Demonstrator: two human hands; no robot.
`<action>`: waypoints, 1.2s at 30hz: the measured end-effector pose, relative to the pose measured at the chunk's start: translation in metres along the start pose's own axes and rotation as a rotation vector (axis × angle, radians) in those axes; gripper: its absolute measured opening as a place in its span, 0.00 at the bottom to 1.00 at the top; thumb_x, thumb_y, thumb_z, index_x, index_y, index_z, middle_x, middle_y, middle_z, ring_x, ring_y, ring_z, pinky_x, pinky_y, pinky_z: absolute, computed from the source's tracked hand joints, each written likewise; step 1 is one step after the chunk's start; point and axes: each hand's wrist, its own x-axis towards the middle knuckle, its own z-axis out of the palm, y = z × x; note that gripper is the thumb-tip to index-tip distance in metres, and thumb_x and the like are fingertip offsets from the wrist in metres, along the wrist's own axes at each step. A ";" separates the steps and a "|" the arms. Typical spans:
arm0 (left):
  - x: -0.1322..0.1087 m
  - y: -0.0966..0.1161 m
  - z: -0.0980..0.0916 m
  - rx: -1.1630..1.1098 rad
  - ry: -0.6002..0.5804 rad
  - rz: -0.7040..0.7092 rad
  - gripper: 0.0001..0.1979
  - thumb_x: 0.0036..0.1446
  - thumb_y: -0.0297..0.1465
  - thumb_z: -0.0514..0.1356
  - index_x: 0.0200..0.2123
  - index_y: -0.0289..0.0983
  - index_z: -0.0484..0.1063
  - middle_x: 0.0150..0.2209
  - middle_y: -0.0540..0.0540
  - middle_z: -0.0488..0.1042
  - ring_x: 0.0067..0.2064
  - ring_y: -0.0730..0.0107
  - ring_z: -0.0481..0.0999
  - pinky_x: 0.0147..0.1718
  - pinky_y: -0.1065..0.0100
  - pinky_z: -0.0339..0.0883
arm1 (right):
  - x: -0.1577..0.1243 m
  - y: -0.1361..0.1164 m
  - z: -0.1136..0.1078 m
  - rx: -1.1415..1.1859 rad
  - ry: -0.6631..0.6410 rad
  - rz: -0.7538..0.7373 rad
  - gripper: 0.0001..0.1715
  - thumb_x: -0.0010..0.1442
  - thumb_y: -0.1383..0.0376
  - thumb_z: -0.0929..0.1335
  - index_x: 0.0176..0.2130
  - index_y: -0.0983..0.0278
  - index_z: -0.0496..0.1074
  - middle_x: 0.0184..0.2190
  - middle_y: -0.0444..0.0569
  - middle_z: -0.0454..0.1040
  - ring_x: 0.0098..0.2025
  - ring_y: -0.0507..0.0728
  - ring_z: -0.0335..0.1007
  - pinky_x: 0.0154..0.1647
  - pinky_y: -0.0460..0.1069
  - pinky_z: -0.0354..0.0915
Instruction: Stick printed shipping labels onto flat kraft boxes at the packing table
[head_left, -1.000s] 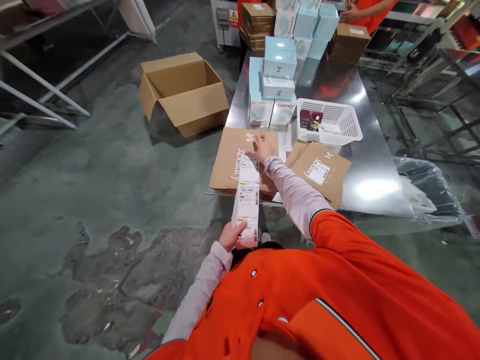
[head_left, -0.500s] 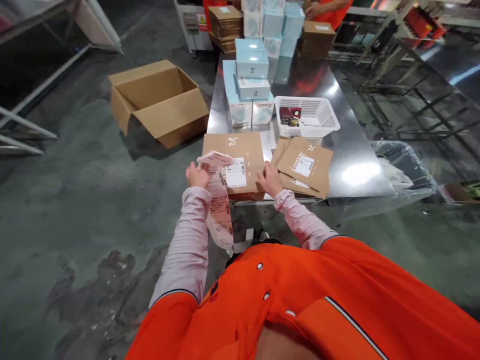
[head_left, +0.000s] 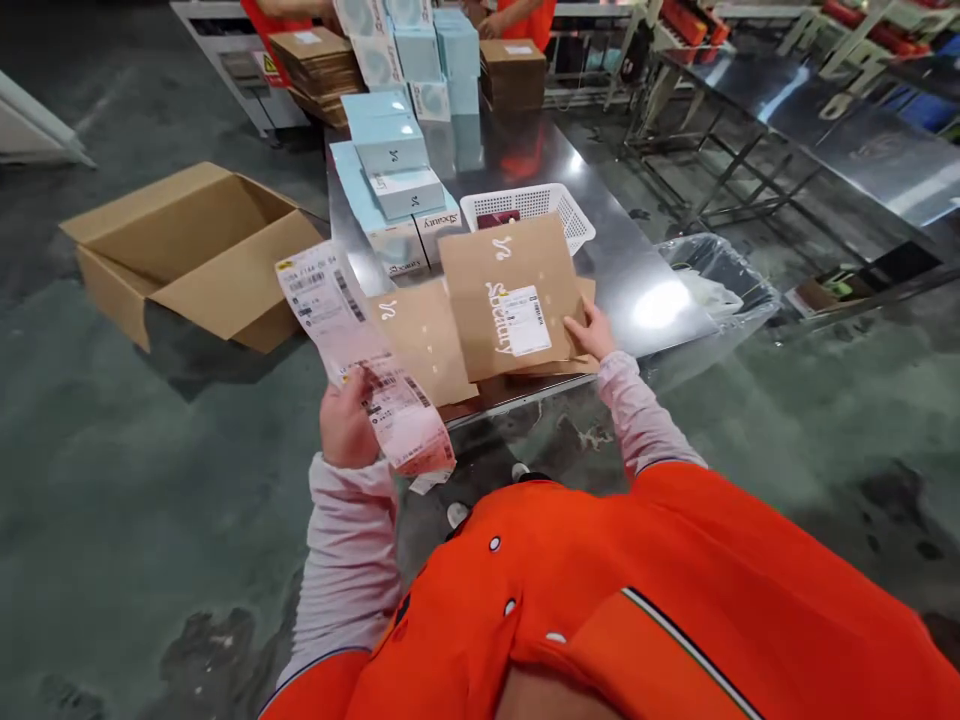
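A strip of printed shipping labels (head_left: 319, 300) is pinched in my left hand (head_left: 349, 418), its top end spread up and its lower end curling down past the table edge. My right hand (head_left: 591, 331) grips the right edge of a flat brown cardboard mailer (head_left: 469, 285), thumb on top. That mailer bears a white shipping label (head_left: 527, 320) and white lettering. Under its left side lies the stack of mailers (head_left: 420, 335), the top one showing no label. Part of another mailer (head_left: 586, 288) peeks out beneath the held one on the right.
Blue and white boxes (head_left: 390, 130) are stacked behind the mailers, with a white plastic basket (head_left: 570, 220) beside them. An open carton (head_left: 187, 250) sits on the floor at left. A lined bin (head_left: 720, 285) stands at right. Co-workers' hands (head_left: 499, 22) show at the far end.
My right hand has carried the labelled mailer rightward off the stack, over the other mailers. My left hand has raised and spread the label strip. The view has turned right.
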 end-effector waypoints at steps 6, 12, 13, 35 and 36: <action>-0.053 -0.029 0.017 0.074 -0.105 -0.214 0.28 0.40 0.49 0.70 0.39 0.35 0.74 0.30 0.47 0.77 0.29 0.67 0.74 0.28 0.67 0.69 | -0.067 -0.067 0.071 0.296 -0.667 -0.148 0.55 0.38 0.52 0.80 0.61 0.64 0.65 0.54 0.58 0.71 0.49 0.61 0.71 0.47 0.55 0.71; -0.059 -0.034 -0.002 0.336 -0.059 -0.070 0.16 0.43 0.41 0.66 0.30 0.34 0.75 0.26 0.48 0.75 0.29 0.69 0.71 0.29 0.69 0.65 | -0.145 -0.109 0.125 0.725 -0.680 -0.098 0.34 0.54 0.38 0.69 0.41 0.64 0.71 0.35 0.49 0.73 0.36 0.53 0.71 0.39 0.49 0.72; -0.059 -0.034 -0.007 0.367 -0.026 -0.048 0.15 0.45 0.41 0.65 0.30 0.34 0.75 0.26 0.48 0.75 0.28 0.69 0.70 0.29 0.69 0.65 | -0.144 -0.110 0.125 0.757 -0.745 -0.108 0.38 0.50 0.37 0.71 0.45 0.63 0.70 0.40 0.51 0.74 0.39 0.54 0.72 0.41 0.50 0.72; -0.052 -0.058 -0.007 0.216 0.239 0.119 0.27 0.48 0.48 0.65 0.16 0.38 0.54 0.17 0.55 0.53 0.23 0.78 0.52 0.22 0.72 0.49 | -0.101 -0.151 0.156 0.300 -0.760 -0.255 0.21 0.48 0.52 0.76 0.34 0.66 0.81 0.31 0.50 0.80 0.31 0.54 0.74 0.34 0.48 0.69; -0.049 -0.060 -0.008 0.199 0.243 0.106 0.27 0.49 0.47 0.65 0.16 0.38 0.54 0.17 0.55 0.54 0.23 0.78 0.53 0.22 0.72 0.50 | -0.099 -0.150 0.160 0.295 -0.764 -0.244 0.20 0.48 0.52 0.76 0.33 0.66 0.80 0.30 0.49 0.80 0.31 0.54 0.74 0.34 0.48 0.68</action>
